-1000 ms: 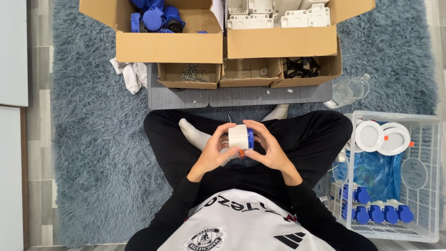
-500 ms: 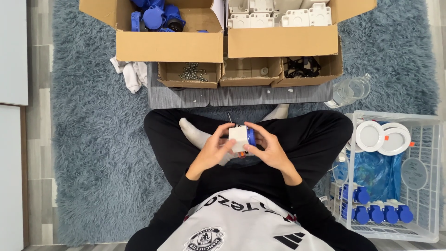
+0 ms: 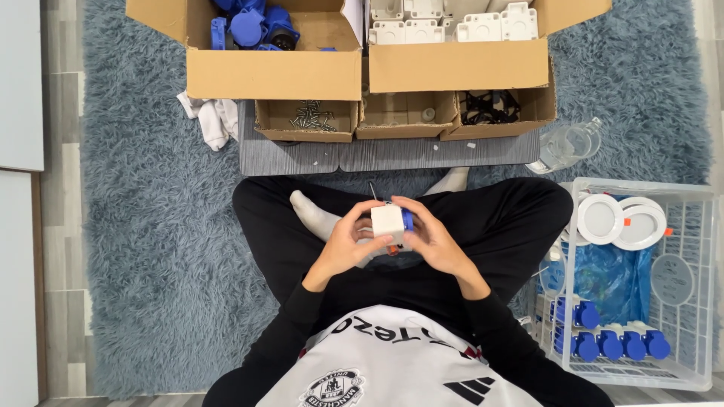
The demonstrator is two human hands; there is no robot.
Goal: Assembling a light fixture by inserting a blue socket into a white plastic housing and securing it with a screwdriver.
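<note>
While both hands, left [image 3: 348,243] and right [image 3: 431,240], clasp the white square plastic socket housing with blue insert [image 3: 390,222] above the lap, assembly seems underway; fastening likely needs a firm grip.

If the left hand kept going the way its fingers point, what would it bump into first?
The left hand points up and to the right, and its fingers already touch the small white and blue box held between both hands. Past that sits the right hand. So most likely the box comes first.
</note>
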